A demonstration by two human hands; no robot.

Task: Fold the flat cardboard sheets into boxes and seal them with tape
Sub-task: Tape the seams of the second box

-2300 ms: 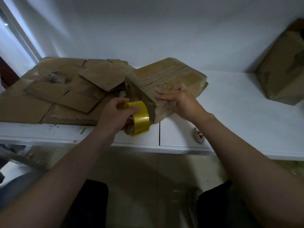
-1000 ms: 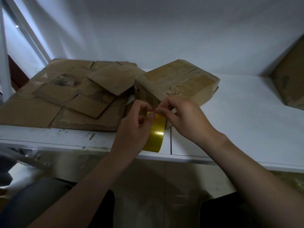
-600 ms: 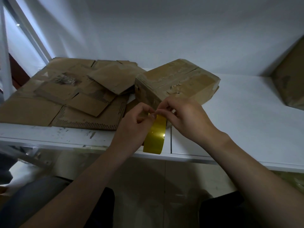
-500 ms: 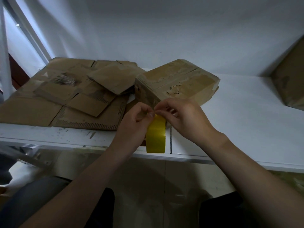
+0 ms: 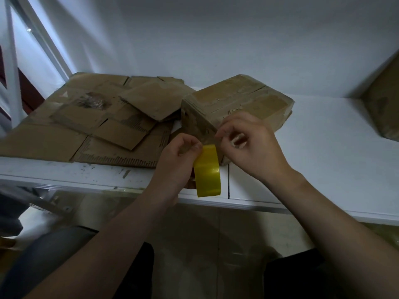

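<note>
A folded cardboard box [image 5: 237, 98] lies tilted on the white table [image 5: 323, 158], its near corner toward me. My left hand [image 5: 177, 162] grips a yellow tape roll [image 5: 207, 171] at the table's front edge, just below that corner. My right hand [image 5: 250, 147] hovers in front of the box with curled fingers. Its thumb and forefinger pinch together just above and right of the roll, where the tape's loose end is; the strip itself is too faint to make out. Flat cardboard sheets [image 5: 97, 121] lie stacked to the left.
Another cardboard box [image 5: 384, 104] stands at the far right of the table. A white metal frame [image 5: 10, 72] rises at the left edge. A white wall closes the back. My legs are below the table edge.
My right hand left the box top and came to the roll. Both hands pinched at the roll's top; now the right hand's fingertips have drawn slightly up and right, away from the left.
</note>
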